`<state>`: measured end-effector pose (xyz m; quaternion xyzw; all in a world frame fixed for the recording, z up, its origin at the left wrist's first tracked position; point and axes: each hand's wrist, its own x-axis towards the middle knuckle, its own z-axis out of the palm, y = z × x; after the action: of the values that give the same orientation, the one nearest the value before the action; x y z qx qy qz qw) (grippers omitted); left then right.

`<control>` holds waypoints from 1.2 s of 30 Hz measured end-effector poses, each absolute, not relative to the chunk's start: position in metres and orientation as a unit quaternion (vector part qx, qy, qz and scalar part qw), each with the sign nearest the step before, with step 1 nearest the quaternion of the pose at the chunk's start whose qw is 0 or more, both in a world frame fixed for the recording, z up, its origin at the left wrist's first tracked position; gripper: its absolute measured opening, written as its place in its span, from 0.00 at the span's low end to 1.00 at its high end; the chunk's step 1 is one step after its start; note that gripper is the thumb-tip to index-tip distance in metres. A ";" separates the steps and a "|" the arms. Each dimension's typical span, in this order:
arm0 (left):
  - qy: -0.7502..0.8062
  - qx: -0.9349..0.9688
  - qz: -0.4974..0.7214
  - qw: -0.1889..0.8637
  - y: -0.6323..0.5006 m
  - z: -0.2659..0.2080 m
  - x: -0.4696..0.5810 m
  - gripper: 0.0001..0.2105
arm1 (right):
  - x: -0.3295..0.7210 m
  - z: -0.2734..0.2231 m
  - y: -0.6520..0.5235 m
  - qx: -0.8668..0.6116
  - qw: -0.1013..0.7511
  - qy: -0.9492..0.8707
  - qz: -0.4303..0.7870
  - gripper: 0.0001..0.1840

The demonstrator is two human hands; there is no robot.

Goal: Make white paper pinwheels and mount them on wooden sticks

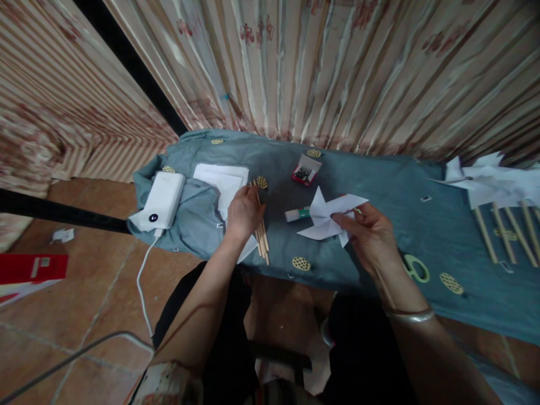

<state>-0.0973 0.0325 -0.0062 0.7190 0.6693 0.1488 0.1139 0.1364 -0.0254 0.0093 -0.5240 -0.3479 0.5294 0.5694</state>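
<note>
My right hand (373, 233) pinches a white paper pinwheel (323, 212) by its right side, thumb on top, holding it above the cloth. My left hand (244, 214) is curled over a small bundle of wooden sticks (262, 239), its fingers closed on a stick near the upper ends; the fingertips are partly hidden. A stack of white paper sheets (223, 175) lies beside and partly beneath that hand. Behind the pinwheel's left edge, a glue stick (297, 214) lies on its side. A small open red box (305, 170) of dark metal bits sits farther back.
A blue-green cloth (379, 169) covers the narrow table. Several pinwheels (498, 180) on wooden sticks lie at the right. Green-handled scissors (417, 268) rest near my right wrist. At left, a white power bank (162, 199) has a cable (143, 278) hanging down. Curtains (287, 67) hang behind.
</note>
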 end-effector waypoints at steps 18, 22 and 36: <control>0.667 0.674 0.229 0.219 0.031 -0.004 -0.088 0.21 | 0.137 0.011 -0.028 -0.526 0.567 -0.346 0.531 0.21; 0.582 0.628 0.364 0.367 0.011 0.001 -0.078 0.13 | 0.142 0.021 -0.040 -0.538 0.543 -0.350 0.541 0.25; 0.410 0.319 0.266 0.812 -0.090 -0.008 -0.031 0.13 | 0.166 0.043 -0.104 -0.606 0.440 -0.464 0.473 0.23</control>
<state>-0.0313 -0.0898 -0.0076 0.3191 0.4105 0.2664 0.8116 0.1657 -0.1045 0.0428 -0.6064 -0.4641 0.4730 0.4396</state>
